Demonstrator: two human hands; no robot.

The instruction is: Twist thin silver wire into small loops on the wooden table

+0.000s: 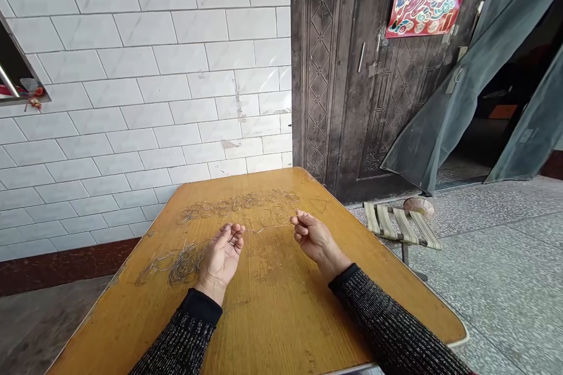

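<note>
Above the middle of the wooden table (264, 316), a thin wire (268, 227) stretches between my two hands. My left hand (221, 258) pinches one end between thumb and fingers, palm turned up. At the other end my right hand (314, 237) is closed, its thumb and forefinger pressed on the wire. A tangled bundle of loose wire (187, 263) lies just left of my left hand. Beyond both hands, a row of bent wire loops (237, 204) runs across the table's far half. A triangular wire piece (319, 205) lies near the right edge.
White tiled wall (145, 70) and a dark carved door (343, 70) stand behind the table. To the right are a folding stool (402, 225) with woven straps, a ball (419, 206) and a hanging grey curtain (453, 105) at a doorway.
</note>
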